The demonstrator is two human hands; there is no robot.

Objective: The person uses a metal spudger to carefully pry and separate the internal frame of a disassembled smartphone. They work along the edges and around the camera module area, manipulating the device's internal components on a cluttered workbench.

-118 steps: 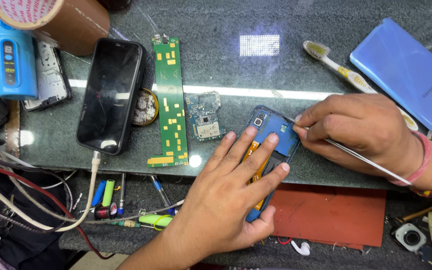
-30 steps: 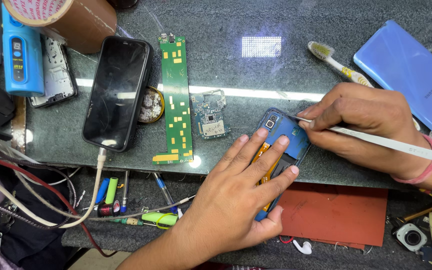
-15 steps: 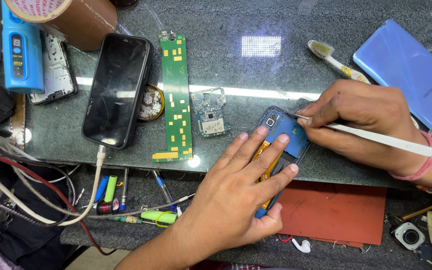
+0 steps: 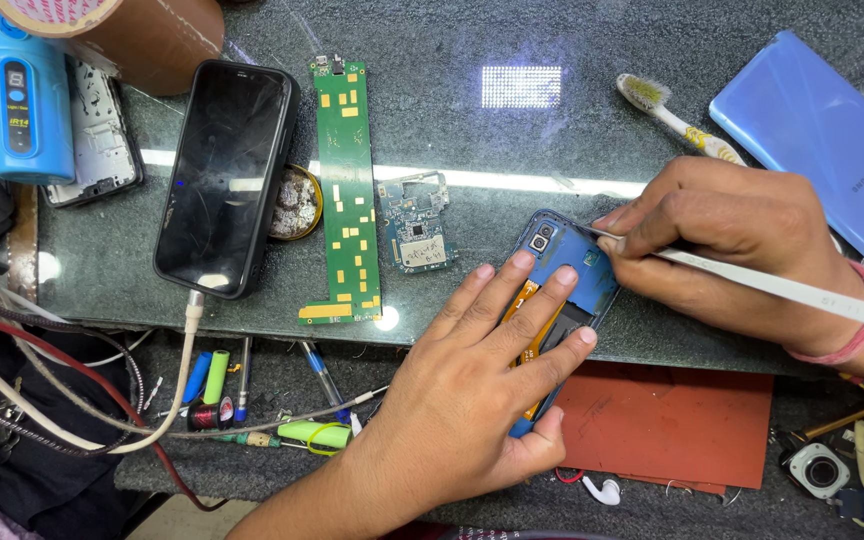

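Dark speckled glass-topped bench point(image 4: 652, 40) under a lamp glare, lower shelf at 6 o'clock cluttered with pens and wires. Left to right: blue tester point(image 4: 24, 95) at 10 o'clock, partly cropped; black phone point(image 4: 224, 175) on a cable; long green circuit board point(image 4: 345, 190); small board point(image 4: 414, 222); toothbrush point(image 4: 677, 122); blue back cover point(image 4: 822, 140) at 2 o'clock, edge cut off. Opened blue phone point(image 4: 564, 262) lay at centre-right, back off, camera and orange ribbon showing, lower half hidden under left hand point(image 4: 472, 390), fingers spread flat, pinning it. Right hand point(image 4: 742, 245) pinched tweezers point(image 4: 752, 280); tips met phone's top edge, contact point hard to make out.
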